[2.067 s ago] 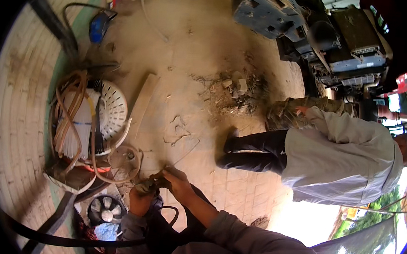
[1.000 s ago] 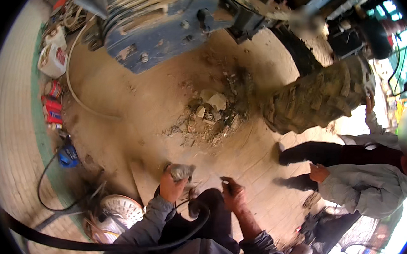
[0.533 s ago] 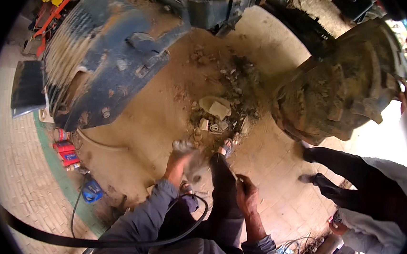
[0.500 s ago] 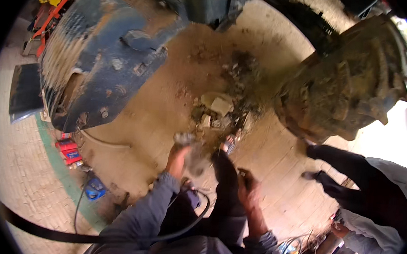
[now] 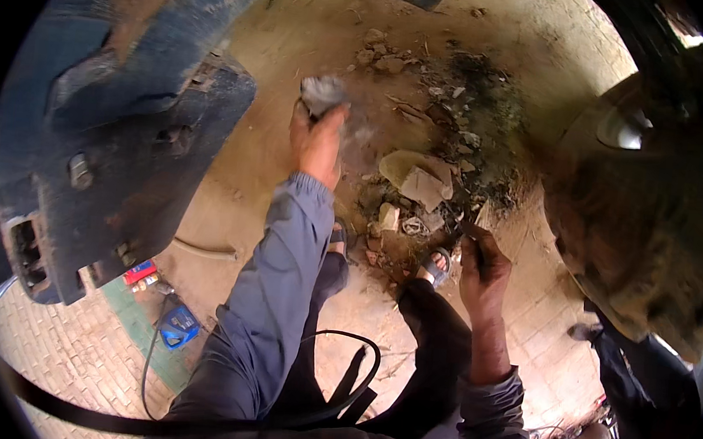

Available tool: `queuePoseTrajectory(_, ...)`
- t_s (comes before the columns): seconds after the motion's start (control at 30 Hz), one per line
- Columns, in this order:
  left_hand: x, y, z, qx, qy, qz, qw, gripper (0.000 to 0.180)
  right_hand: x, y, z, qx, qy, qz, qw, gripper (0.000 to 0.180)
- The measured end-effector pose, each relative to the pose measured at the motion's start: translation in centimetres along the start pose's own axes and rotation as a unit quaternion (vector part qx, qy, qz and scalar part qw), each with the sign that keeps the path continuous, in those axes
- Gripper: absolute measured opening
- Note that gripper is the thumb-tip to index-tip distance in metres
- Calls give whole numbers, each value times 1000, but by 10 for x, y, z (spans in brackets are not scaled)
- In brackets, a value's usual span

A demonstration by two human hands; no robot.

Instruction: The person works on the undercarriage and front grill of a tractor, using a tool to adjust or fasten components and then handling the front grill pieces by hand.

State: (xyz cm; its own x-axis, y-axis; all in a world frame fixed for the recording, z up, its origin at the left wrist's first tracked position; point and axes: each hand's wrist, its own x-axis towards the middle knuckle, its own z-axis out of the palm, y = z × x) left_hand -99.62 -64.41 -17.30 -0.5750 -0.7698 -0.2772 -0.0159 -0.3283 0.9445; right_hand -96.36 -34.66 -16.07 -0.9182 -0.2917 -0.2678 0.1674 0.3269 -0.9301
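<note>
My left hand (image 5: 317, 134) is stretched forward and grips a crumpled grey rag (image 5: 322, 93), held up beside the big blue motor housing (image 5: 128, 119). My right hand (image 5: 484, 267) stays lower, near my right knee, closed on a thin dark tool (image 5: 470, 229) whose tip points toward the rubble. My feet in sandals (image 5: 434, 267) stand just below a heap of dirt, stones and debris (image 5: 420, 184) on the sandy floor.
A large rusty brown machine casing (image 5: 656, 227) fills the right side. A blue cable reel (image 5: 180, 326) and red items (image 5: 139, 271) lie on the brick paving at lower left. Another person's dark trousers (image 5: 652, 392) stand at lower right. A black strap (image 5: 187, 425) crosses my chest.
The view has swung from the fan and cables to the blue motor and rubble. My left hand has reached further forward with the rag; my right hand has stayed low.
</note>
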Motion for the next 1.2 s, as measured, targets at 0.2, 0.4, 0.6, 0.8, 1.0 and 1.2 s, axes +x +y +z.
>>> queuePoseTrajectory(0.2, 82, -20, 7, -90, -29, 57, 994, 32, 57, 41, 36, 29, -44, -19, 998, 20)
queuePoseTrajectory(0.4, 128, -26, 9, -214, -84, 45, 972, 30, 73, 75, 40, -65, -27, -76, 995, 19)
queuePoseTrajectory(0.6, 195, -34, 20, -292, -119, 70, 946, 27, 95, 49, 30, -90, 16, -135, 987, 19)
queuePoseTrajectory(0.8, 231, -55, 75, -280, -109, -19, 954, 45, 77, 24, 15, -168, 51, -195, 965, 19)
queuePoseTrajectory(1.0, 302, -92, 135, -440, -207, -111, 867, 51, 35, 27, 19, -215, 70, -113, 968, 19)
queuePoseTrajectory(1.2, 316, -98, 152, -454, -313, 10, 834, 49, 6, 23, 20, -246, 78, -86, 962, 19)
